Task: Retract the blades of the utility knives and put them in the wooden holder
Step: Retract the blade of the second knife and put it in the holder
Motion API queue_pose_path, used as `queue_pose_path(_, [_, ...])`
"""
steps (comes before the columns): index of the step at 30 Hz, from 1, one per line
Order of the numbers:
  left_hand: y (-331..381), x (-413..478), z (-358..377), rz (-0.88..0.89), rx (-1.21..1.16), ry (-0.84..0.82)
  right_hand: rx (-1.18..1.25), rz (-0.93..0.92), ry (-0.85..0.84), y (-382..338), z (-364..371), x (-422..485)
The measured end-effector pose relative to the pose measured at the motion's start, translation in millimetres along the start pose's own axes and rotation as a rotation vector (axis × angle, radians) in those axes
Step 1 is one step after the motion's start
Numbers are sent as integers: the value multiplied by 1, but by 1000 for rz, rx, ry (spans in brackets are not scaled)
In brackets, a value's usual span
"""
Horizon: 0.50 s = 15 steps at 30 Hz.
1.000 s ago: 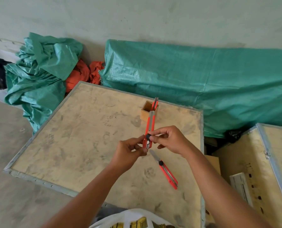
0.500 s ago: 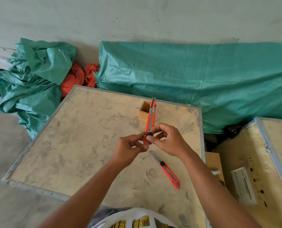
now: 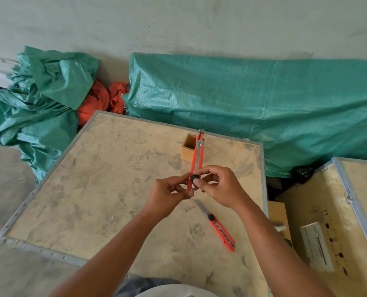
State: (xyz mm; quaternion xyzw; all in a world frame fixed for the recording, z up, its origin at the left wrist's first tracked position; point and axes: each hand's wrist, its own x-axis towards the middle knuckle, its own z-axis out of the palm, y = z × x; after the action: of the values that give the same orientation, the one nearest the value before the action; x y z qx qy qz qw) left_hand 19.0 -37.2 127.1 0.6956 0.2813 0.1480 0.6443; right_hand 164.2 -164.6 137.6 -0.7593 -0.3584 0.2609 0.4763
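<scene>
I hold an orange utility knife (image 3: 197,159) upright above the crate top, tip pointing away from me. My left hand (image 3: 169,194) pinches its lower end. My right hand (image 3: 219,187) grips it beside the black slider knob, thumb on the knob. No blade shows past its metal tip. Behind it stands the small wooden holder (image 3: 187,150), with another orange knife (image 3: 200,133) sticking out of it. A third orange knife (image 3: 217,226) lies flat on the crate below my right hand, its grey blade extended toward my hands.
The work surface is a plywood crate top (image 3: 92,189) with metal edging. A second crate (image 3: 338,221) with a white label sits to the right across a gap. Green tarpaulins (image 3: 264,103) and orange cloth (image 3: 101,99) lie behind, against the wall.
Both hands kept hold of the knife at the same spot. The fingers of my right hand shifted slightly on the slider knob. The camera view drifted a little.
</scene>
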Motion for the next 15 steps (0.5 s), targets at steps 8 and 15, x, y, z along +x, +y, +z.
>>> queue_pose_path(8, [-9,30,-4,13,33,-41,43,84,134,13,12,28])
queue_pose_path(15, [-16,100,-2,12,154,-56,20,85,161,30,-15,101])
